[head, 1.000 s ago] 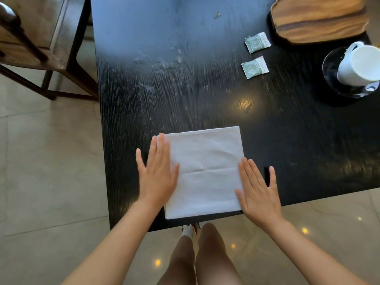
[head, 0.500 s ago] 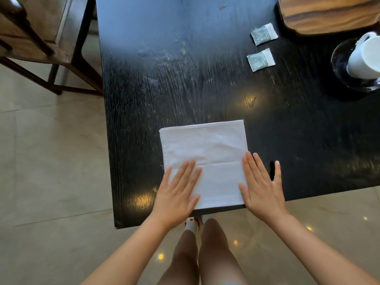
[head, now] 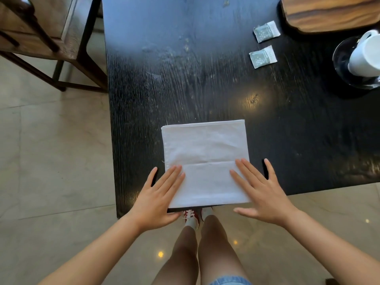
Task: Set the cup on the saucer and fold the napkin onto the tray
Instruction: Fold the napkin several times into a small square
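A white napkin (head: 205, 153) lies folded flat near the front edge of the black table (head: 205, 79), with a crease across its middle. My left hand (head: 158, 196) rests flat on its near left corner, fingers spread. My right hand (head: 261, 192) lies flat on its near right corner, fingers apart. A white cup (head: 366, 56) stands on a dark glass saucer (head: 343, 58) at the right edge. The wooden tray (head: 329, 15) sits at the far right, cut off by the frame.
Two small green sachets (head: 266, 33) (head: 262, 56) lie on the table left of the tray and the cup. A wooden chair (head: 41, 38) stands on the tiled floor at the far left. The table's front edge runs just under my hands.
My left hand slid from the napkin's left side down to its near left corner. My right hand moved slightly inward onto the near right corner. The napkin stayed put.
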### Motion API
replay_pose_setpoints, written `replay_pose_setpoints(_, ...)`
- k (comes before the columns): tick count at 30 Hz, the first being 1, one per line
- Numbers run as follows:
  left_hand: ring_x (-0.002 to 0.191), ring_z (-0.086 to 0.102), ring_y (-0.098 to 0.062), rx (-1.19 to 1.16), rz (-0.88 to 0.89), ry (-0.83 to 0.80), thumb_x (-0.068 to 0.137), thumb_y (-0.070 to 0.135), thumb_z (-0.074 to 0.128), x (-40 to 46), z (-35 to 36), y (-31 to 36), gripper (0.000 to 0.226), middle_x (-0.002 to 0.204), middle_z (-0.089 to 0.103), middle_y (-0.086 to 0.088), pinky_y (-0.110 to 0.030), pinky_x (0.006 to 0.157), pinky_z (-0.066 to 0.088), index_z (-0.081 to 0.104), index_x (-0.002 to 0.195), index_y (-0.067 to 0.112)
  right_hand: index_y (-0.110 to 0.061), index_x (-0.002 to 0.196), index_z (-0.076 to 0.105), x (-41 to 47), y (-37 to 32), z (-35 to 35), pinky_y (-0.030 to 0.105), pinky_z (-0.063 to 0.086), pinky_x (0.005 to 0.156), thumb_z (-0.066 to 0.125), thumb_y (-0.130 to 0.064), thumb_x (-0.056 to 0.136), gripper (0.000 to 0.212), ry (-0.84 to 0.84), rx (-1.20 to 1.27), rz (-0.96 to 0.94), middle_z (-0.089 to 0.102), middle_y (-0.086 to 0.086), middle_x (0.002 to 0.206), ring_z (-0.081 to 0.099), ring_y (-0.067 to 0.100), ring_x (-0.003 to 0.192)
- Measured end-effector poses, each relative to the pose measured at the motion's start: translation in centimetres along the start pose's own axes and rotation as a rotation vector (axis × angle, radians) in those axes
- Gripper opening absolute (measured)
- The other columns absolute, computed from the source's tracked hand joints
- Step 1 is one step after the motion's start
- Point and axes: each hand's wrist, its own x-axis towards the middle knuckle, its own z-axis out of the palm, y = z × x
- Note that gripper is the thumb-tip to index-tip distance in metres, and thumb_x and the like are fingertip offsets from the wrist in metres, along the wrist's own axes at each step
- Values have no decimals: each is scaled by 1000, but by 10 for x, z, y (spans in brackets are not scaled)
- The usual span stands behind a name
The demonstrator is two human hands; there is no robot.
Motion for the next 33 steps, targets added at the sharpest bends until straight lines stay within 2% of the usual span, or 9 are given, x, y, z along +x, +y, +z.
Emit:
replay_pose_setpoints(5,138,28,-27,66,93,80,74,56,60,-7,-1,-4,89,150,31,-12,-56,111,18,30,143,8,-16,137,43,-11,8,-2,61,23,107,74,-45,66,84,84,-30,-118,37,13,147,34,27,136)
replay_pose_setpoints(11,132,42,-23,114,206,145,73,50,68,-11,-3,-14,80,142,47,-8,-58,107,29,43,137,8,-15,124,60,-12,10,-9,48,29,98,67,-28,75,50,204,24,-149,56,10,133,55,27,121)
replay_pose_setpoints(14,127,48,-21,84,202,238,80,47,61,-5,-8,-22,59,135,55,-4,-55,110,24,57,127,12,-13,108,69,-6,7,-12,41,34,91,82,-19,63,46,263,110,-67,66,8,120,64,26,108)
replay_pose_setpoints(17,121,54,-22,71,160,345,84,32,58,3,-10,-24,32,126,63,-2,-56,109,22,69,109,14,-12,93,73,0,0,-16,38,38,85,85,-11,60,35,333,233,36,71,6,107,67,24,98)
replay_pose_setpoints(19,116,58,-21,-49,91,425,89,28,53,5,-8,-22,25,117,68,-1,-57,110,19,71,97,14,-11,87,73,4,-5,-18,35,37,83,80,-4,65,24,393,362,143,72,4,99,67,22,92)
replay_pose_setpoints(22,112,59,-16,-372,-154,486,95,39,40,6,-11,-13,39,107,71,-1,-55,114,10,69,96,12,-11,83,71,10,-13,-23,35,38,82,70,-1,72,15,423,622,401,72,1,88,65,25,85)
replay_pose_setpoints(26,95,60,-17,-525,-470,569,92,33,45,15,-12,8,36,90,70,-7,-55,111,19,67,90,5,-18,77,62,23,-17,-30,38,46,70,66,-15,83,8,430,852,701,64,-5,77,58,31,85)
replay_pose_setpoints(29,79,56,-22,-621,-667,614,87,13,61,26,-14,20,13,76,62,-9,-61,104,31,61,77,3,-12,80,63,34,-21,-35,43,47,77,64,-18,85,8,442,862,774,65,3,79,56,29,86)
replay_pose_setpoints(33,75,52,-24,-655,-797,654,84,2,65,39,-20,27,6,74,62,-11,-55,90,41,63,78,1,-12,70,62,43,-22,-40,43,34,86,66,-15,83,15,507,721,850,50,-13,63,50,19,70)
